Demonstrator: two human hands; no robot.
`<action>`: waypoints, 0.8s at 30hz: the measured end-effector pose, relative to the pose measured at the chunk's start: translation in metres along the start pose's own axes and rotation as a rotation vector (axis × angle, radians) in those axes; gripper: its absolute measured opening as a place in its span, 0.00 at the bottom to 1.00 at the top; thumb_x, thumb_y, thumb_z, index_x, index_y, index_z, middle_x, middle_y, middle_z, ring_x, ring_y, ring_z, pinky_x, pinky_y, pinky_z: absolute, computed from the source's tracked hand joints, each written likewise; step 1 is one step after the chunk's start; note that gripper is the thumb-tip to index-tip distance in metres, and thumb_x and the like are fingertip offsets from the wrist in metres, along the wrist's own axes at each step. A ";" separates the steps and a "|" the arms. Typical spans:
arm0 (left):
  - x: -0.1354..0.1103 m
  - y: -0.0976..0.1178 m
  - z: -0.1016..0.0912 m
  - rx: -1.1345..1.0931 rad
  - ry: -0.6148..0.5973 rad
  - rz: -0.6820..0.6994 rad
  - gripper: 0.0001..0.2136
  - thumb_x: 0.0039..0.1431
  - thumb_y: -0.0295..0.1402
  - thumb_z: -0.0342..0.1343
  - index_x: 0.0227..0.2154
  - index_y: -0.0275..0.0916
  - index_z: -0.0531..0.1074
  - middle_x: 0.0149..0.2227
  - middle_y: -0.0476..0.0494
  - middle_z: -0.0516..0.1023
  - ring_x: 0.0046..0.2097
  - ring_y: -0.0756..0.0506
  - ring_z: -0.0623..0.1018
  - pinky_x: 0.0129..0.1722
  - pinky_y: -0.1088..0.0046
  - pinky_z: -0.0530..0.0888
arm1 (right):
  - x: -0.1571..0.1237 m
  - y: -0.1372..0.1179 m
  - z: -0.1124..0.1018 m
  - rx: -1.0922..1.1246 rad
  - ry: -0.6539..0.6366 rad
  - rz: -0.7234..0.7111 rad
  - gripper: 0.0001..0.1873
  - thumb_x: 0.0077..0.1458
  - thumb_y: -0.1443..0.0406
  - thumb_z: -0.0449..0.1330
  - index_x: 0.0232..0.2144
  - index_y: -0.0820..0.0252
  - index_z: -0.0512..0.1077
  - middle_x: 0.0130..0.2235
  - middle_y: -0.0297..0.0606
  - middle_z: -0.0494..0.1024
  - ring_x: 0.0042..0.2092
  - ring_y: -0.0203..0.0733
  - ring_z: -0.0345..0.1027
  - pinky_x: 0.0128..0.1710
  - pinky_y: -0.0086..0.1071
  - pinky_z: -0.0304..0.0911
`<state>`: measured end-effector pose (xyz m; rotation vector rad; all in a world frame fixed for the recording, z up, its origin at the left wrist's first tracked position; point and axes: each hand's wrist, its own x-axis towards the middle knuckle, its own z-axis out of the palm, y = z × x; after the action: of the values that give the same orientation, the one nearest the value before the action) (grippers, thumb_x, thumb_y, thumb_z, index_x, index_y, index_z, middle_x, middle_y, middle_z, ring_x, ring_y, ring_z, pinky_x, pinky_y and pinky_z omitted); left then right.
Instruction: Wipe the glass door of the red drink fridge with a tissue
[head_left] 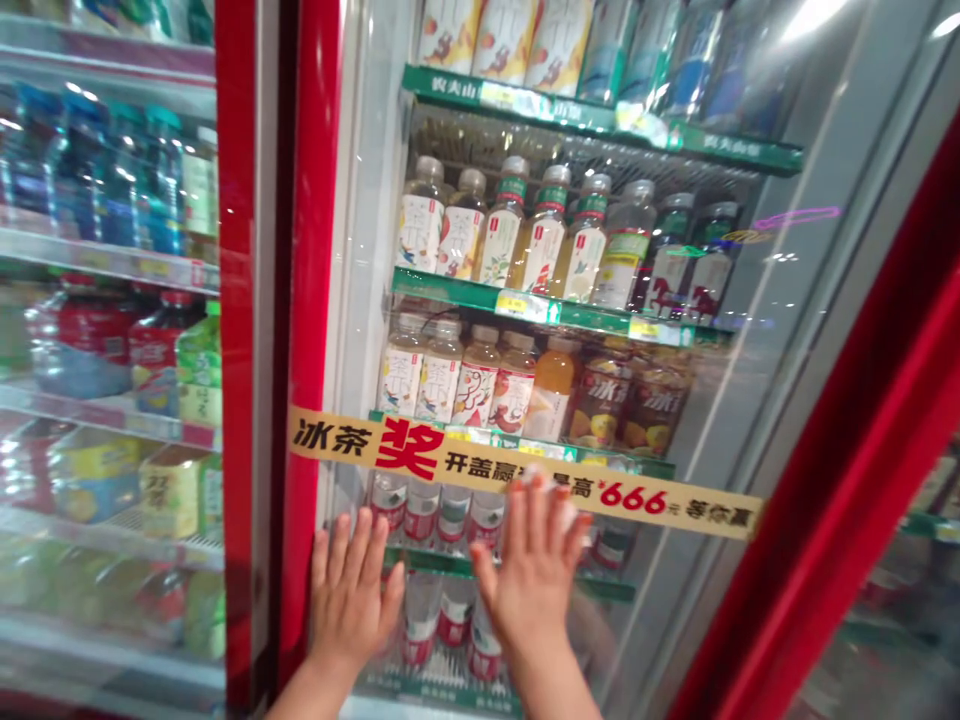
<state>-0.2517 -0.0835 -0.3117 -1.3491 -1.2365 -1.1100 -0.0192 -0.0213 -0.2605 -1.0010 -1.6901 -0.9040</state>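
A tall drinks cooler with a red door frame (311, 250) fills the view. Its glass door (360, 200) stands closed before green-edged shelves (480, 295) of bottled tea (501, 225). A yellow promotional strip (450, 460) crosses the glass. The left hand (352, 600) and right hand (529, 580) press flat on the lower door, fingers (525, 515) spread open, gripping nothing, with the glass between them and the bottles.

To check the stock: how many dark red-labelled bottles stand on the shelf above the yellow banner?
2: one dark red-labelled bottle beside the orange drink, the other at the row's right end. More may be hidden behind them.
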 end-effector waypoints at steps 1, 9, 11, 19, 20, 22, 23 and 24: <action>0.000 0.000 -0.001 0.009 -0.005 0.004 0.40 0.69 0.29 0.56 0.80 0.35 0.46 0.83 0.42 0.43 0.84 0.40 0.44 0.84 0.54 0.42 | -0.015 -0.015 0.000 -0.010 -0.013 -0.190 0.46 0.71 0.40 0.48 0.82 0.48 0.47 0.82 0.28 0.50 0.84 0.52 0.28 0.84 0.57 0.28; -0.005 0.000 0.003 0.034 0.030 -0.012 0.39 0.69 0.31 0.56 0.80 0.36 0.49 0.82 0.43 0.47 0.84 0.40 0.46 0.85 0.52 0.42 | 0.018 0.055 -0.019 -0.012 0.055 0.071 0.45 0.75 0.51 0.43 0.82 0.62 0.31 0.83 0.46 0.34 0.84 0.66 0.23 0.78 0.76 0.28; -0.007 -0.002 0.005 0.051 0.027 -0.010 0.40 0.67 0.31 0.57 0.80 0.37 0.50 0.82 0.43 0.48 0.84 0.40 0.47 0.85 0.52 0.43 | 0.074 0.039 -0.020 0.028 0.031 0.182 0.46 0.76 0.48 0.43 0.82 0.61 0.28 0.84 0.50 0.35 0.83 0.69 0.27 0.77 0.79 0.37; -0.013 -0.012 -0.003 0.038 -0.009 0.015 0.40 0.68 0.31 0.56 0.80 0.41 0.50 0.79 0.41 0.59 0.83 0.42 0.50 0.85 0.55 0.45 | 0.098 -0.045 -0.017 0.282 -0.091 -0.705 0.38 0.76 0.45 0.50 0.79 0.50 0.55 0.79 0.25 0.59 0.81 0.37 0.47 0.79 0.39 0.49; -0.012 -0.013 -0.007 0.036 -0.030 0.008 0.39 0.67 0.31 0.57 0.79 0.42 0.52 0.78 0.40 0.63 0.83 0.42 0.51 0.84 0.56 0.46 | 0.097 -0.027 -0.020 0.259 -0.093 -0.679 0.38 0.76 0.44 0.51 0.80 0.49 0.53 0.79 0.26 0.61 0.81 0.39 0.47 0.80 0.41 0.47; -0.008 -0.013 -0.014 0.016 -0.060 -0.001 0.37 0.67 0.31 0.58 0.78 0.43 0.56 0.75 0.40 0.70 0.82 0.43 0.55 0.84 0.57 0.48 | 0.113 0.015 -0.030 0.157 -0.066 -0.466 0.41 0.75 0.44 0.51 0.81 0.47 0.47 0.80 0.31 0.60 0.82 0.48 0.45 0.82 0.53 0.42; -0.005 -0.012 -0.018 0.000 -0.060 -0.010 0.36 0.67 0.31 0.58 0.77 0.43 0.58 0.73 0.40 0.72 0.82 0.43 0.57 0.83 0.59 0.49 | 0.129 0.032 -0.035 0.103 -0.046 -0.322 0.42 0.76 0.44 0.50 0.82 0.47 0.44 0.81 0.34 0.57 0.83 0.53 0.41 0.82 0.60 0.39; 0.000 -0.010 -0.021 -0.017 -0.047 -0.019 0.35 0.68 0.31 0.58 0.77 0.44 0.60 0.72 0.40 0.74 0.81 0.43 0.60 0.83 0.60 0.51 | 0.150 0.042 -0.040 0.061 -0.025 -0.185 0.42 0.76 0.45 0.49 0.82 0.49 0.41 0.82 0.37 0.53 0.83 0.56 0.37 0.81 0.66 0.38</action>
<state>-0.2619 -0.1041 -0.3089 -1.3863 -1.2794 -1.1102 -0.0009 -0.0082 -0.1016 -0.8284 -1.8424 -0.9559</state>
